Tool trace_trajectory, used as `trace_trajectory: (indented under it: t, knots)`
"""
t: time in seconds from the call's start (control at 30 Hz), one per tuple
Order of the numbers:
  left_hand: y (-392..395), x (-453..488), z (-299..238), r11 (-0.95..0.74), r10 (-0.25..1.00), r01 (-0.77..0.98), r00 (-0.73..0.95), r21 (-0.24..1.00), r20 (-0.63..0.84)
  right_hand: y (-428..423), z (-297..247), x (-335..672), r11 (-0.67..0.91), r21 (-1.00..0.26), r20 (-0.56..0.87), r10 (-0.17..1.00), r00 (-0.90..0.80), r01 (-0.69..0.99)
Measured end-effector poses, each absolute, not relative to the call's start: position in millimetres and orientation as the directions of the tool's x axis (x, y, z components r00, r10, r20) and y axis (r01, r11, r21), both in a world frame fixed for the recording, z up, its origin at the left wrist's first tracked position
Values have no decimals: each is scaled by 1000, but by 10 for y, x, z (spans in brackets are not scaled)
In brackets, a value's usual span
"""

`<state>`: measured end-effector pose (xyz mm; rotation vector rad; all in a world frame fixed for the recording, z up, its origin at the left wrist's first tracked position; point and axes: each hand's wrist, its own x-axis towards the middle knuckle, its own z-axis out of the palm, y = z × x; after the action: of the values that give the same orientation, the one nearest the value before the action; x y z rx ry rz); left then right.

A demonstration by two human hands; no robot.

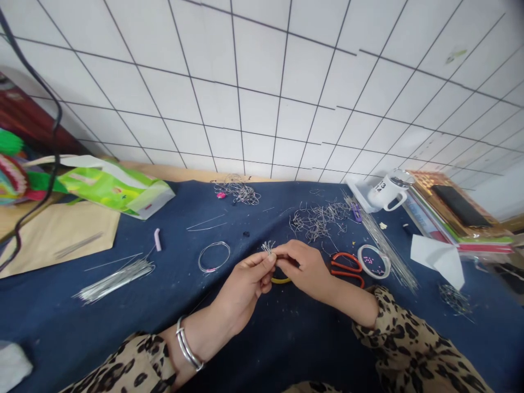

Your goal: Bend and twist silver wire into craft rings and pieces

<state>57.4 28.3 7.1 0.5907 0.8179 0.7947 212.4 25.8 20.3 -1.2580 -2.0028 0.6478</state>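
Note:
My left hand (245, 284) and my right hand (305, 267) meet over the dark blue cloth (123, 322), fingers pinched together on a small bunch of thin silver wires (268, 247) that sticks up between them. A yellow ring (280, 280) lies on the cloth just under the hands. A silver bangle sits on my left wrist. Both sleeves are leopard print.
A wire hoop (214, 256) and a bundle of straight wires (114, 279) lie to the left. Orange-handled scissors (347, 266) and a white ring dish with pink beads (373, 261) are at the right. Tangled wire scraps (319, 218), a white mug (387, 192) and a green bag (110, 188) stand further back.

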Motion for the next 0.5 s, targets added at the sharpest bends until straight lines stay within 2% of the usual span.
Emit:
trace_trajectory:
  t: [0.17, 0.4, 0.5]
  knots:
    - [270, 579, 111, 549, 818, -405, 441, 731, -370, 224, 154, 2075, 470, -608, 346, 882, -320, 639]
    - [429, 458, 259, 356, 913, -429, 348, 830, -212, 234, 79, 2081, 445, -684, 380, 894, -239, 579]
    - [502, 329, 346, 242, 955, -416, 260, 876, -141, 254, 34, 2087, 490, -644, 380, 871, -310, 588]
